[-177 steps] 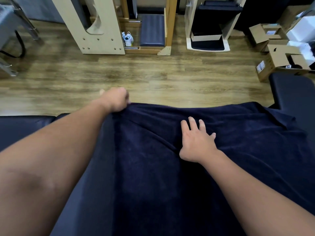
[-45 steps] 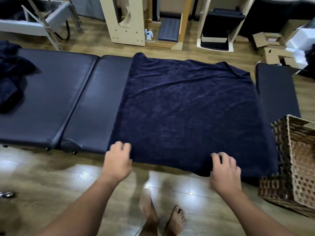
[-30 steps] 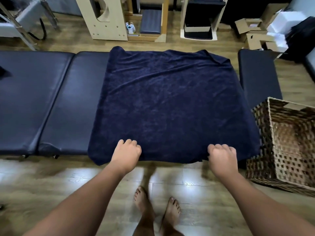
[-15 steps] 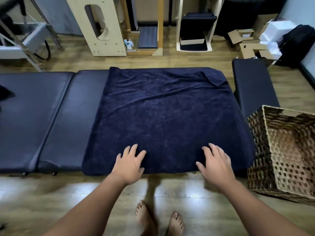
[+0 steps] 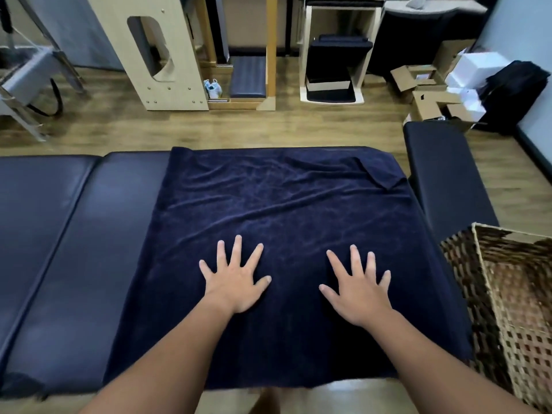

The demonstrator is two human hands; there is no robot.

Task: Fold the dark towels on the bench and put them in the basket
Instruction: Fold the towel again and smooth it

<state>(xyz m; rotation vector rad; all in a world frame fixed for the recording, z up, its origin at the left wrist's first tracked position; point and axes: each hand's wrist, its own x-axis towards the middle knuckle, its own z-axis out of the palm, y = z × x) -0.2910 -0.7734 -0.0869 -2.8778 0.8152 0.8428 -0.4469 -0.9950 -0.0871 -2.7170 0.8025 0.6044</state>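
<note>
A dark navy towel point(image 5: 277, 204) lies spread over the right part of the padded dark bench point(image 5: 74, 249), its far right corner turned over. My left hand point(image 5: 236, 279) presses flat on the towel with fingers spread, a little left of its middle. My right hand point(image 5: 357, 291) lies flat beside it, fingers spread too. A woven wicker basket point(image 5: 478, 282) stands on the floor at the bench's right end, and what I see of its inside holds nothing.
A second dark padded bench point(image 5: 442, 177) stands at the right, beyond the basket. Across the wooden floor are pale wooden equipment frames point(image 5: 161, 55), a white stand point(image 5: 334, 55), cardboard boxes point(image 5: 430, 97) and a metal frame point(image 5: 27, 85) at far left.
My hands let go of the towel's near edge and slid forward onto it, fingers now spread flat. The view moved closer over the bench.
</note>
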